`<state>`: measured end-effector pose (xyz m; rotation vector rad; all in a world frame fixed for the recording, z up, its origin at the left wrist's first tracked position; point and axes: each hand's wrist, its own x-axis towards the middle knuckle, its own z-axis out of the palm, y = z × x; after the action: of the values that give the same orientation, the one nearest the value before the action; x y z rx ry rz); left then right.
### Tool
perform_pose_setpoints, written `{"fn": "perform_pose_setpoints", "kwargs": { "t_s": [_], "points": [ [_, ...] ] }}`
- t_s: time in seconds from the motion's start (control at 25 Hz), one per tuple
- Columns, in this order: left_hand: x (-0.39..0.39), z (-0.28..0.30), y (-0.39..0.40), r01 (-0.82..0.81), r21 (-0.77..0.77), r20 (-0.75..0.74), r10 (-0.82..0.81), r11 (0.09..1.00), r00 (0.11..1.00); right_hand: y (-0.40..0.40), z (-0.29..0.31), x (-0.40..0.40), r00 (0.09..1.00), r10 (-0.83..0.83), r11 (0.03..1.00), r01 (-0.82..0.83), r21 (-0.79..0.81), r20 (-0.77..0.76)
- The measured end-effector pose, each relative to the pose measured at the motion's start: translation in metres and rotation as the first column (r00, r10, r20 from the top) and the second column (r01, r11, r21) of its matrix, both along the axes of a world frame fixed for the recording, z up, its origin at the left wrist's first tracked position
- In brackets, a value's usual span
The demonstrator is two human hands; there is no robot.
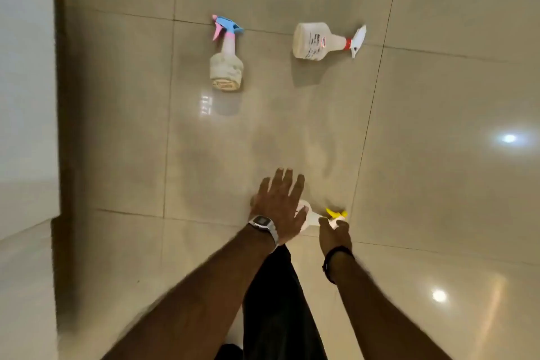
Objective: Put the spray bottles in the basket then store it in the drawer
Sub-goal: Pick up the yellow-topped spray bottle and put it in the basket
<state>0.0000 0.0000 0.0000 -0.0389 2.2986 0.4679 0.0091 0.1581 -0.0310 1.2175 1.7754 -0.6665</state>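
Observation:
Three spray bottles lie on the glossy beige tile floor [438, 155]. A bottle with a blue and pink trigger head [226, 58] lies far ahead, left of centre. To its right lies a white bottle with a red collar and white nozzle [314, 41]. A third bottle with a yellow trigger [336, 213] is close to me. My right hand [334, 235] grips it at the neck. My left hand [279, 206], with a wristwatch, hovers over its body, fingers spread. No basket or drawer is in view.
A white cabinet or wall panel [26, 96] with a dark wooden edge runs down the left side. My dark trouser leg [277, 301] shows between my forearms. Ceiling lights reflect off the tiles at right.

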Motion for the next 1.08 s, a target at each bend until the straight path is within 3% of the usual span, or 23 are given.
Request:
{"fn": "perform_pose_setpoints", "kwargs": {
  "t_s": [0.08,0.2,0.32,0.4,0.52,0.64,0.72,0.88,1.0,1.08],
  "points": [
    [0.005,-0.039,0.015,0.037,0.015,0.075,-0.038,0.999,0.996,0.002,-0.042,0.019,0.964,-0.258,0.966,0.258,0.003,0.059],
    [0.015,-0.089,0.023,0.1,0.003,0.232,-0.098,0.995,0.968,0.004,-0.082,0.035,0.799,-0.569,0.81,0.586,-0.038,0.196],
    [0.018,-0.113,0.031,0.068,0.038,0.368,-0.077,0.997,0.927,0.004,-0.104,0.032,0.632,-0.733,0.632,0.769,-0.094,0.251],
    [0.02,-0.117,0.033,0.03,0.064,0.415,-0.054,0.997,0.908,-0.006,-0.105,0.022,0.641,-0.731,0.619,0.767,-0.167,0.234],
    [0.015,-0.111,0.02,-0.041,0.03,0.382,0.026,0.999,0.924,-0.025,-0.1,-0.005,0.796,-0.595,0.76,0.602,-0.244,0.111],
    [0.001,-0.076,-0.006,-0.194,0.056,0.318,0.166,0.979,0.933,-0.043,-0.072,-0.039,0.938,-0.339,0.889,0.295,-0.35,-0.071],
    [-0.01,-0.038,-0.03,-0.242,0.062,0.289,0.215,0.968,0.933,-0.06,-0.035,-0.056,0.974,-0.133,0.918,0.052,-0.393,-0.183],
    [-0.028,0.069,-0.085,-0.371,0.019,0.265,0.353,0.929,0.897,-0.096,0.075,-0.074,0.891,0.209,0.836,-0.376,-0.4,-0.402],
    [-0.025,0.173,-0.131,-0.494,0.036,0.228,0.475,0.868,0.85,-0.132,0.178,-0.084,0.808,0.323,0.715,-0.549,-0.432,-0.493],
    [-0.014,0.229,-0.16,-0.627,0.123,0.198,0.6,0.769,0.775,-0.162,0.235,-0.088,0.756,0.335,0.605,-0.63,-0.487,-0.562]
  ]
}}
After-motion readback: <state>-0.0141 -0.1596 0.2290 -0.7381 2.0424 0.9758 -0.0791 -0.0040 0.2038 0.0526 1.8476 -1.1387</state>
